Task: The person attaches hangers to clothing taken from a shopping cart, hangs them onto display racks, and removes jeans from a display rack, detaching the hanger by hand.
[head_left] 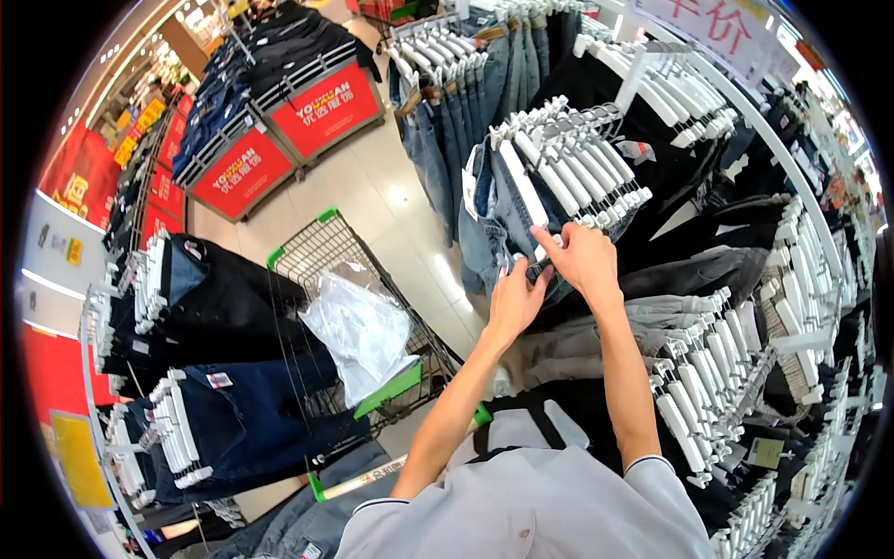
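Both of my hands are at a rack of blue jeans (494,205) hung on white hangers (563,168). My right hand (585,256) is at the lower end of the front white hanger, its thumb and index finger closed near the clip. Just left of it and lower, my left hand (520,296) has its fingers closed at the waistband of the front pair of jeans. The hands nearly touch. The fingers partly hide the clip and the cloth between them.
A shopping cart (326,247) holding a white plastic bag (361,331) stands to the left. Dark jeans (247,410) hang at lower left, grey trousers (568,349) at right. Red-fronted bins (326,107) stand behind. A curved metal rail (787,163) runs along the right.
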`<state>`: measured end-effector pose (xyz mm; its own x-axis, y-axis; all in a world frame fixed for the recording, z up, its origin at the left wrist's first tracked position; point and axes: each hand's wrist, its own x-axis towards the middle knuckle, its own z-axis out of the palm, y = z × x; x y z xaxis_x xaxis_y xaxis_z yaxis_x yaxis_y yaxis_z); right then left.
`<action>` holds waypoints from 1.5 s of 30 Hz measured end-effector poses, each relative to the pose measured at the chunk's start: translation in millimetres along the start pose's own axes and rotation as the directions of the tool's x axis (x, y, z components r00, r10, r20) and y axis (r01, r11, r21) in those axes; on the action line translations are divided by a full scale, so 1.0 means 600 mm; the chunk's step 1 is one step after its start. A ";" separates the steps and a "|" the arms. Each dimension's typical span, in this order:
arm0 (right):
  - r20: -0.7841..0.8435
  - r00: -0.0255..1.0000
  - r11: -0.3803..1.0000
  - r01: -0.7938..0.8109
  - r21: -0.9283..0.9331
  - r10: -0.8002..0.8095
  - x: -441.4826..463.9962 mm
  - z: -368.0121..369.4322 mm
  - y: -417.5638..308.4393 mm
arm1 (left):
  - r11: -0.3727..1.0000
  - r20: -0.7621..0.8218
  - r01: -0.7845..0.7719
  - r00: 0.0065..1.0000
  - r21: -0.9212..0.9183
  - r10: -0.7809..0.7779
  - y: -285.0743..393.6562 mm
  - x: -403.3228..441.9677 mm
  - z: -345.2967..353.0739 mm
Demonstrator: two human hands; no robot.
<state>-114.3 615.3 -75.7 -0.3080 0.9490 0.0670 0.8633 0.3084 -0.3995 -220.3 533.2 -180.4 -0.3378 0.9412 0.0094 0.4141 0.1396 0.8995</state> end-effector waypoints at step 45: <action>0.326 0.926 0.880 0.309 -0.359 -0.192 0.354 0.168 -0.098 | 0.996 -0.194 -0.060 0.980 -0.066 0.046 -0.042 -0.084 -0.094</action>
<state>-270.7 792.3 -130.4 -0.5812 0.7979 -0.1597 0.8086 0.5884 -0.0025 -261.5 464.8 -178.6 -0.4761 0.8689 0.1357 0.3771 0.0624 0.9241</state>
